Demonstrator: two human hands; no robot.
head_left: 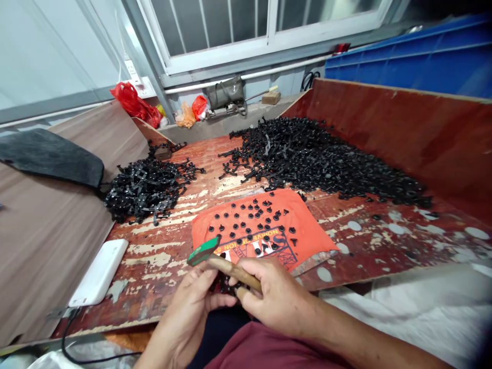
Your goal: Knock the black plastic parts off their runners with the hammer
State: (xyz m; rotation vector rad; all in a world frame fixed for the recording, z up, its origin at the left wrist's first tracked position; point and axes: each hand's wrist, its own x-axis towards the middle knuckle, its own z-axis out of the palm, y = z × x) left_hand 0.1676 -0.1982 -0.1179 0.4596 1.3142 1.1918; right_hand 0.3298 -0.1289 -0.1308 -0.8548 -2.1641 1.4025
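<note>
— While the right hand grips that wooden-handled tool in a closed fist, green head up, see the left hand?
— Fingers curled, pinching a black plastic piece just under the handle, at the bench's near edge. Close in, where the tool can meet it.
— Loose black buttons lie on the orange sheet right ahead.
— Big pile toward the far right corner, a tangled heap at the left edge.
— Worn, flaking red bench; white power bank near-left, window behind.
</note>
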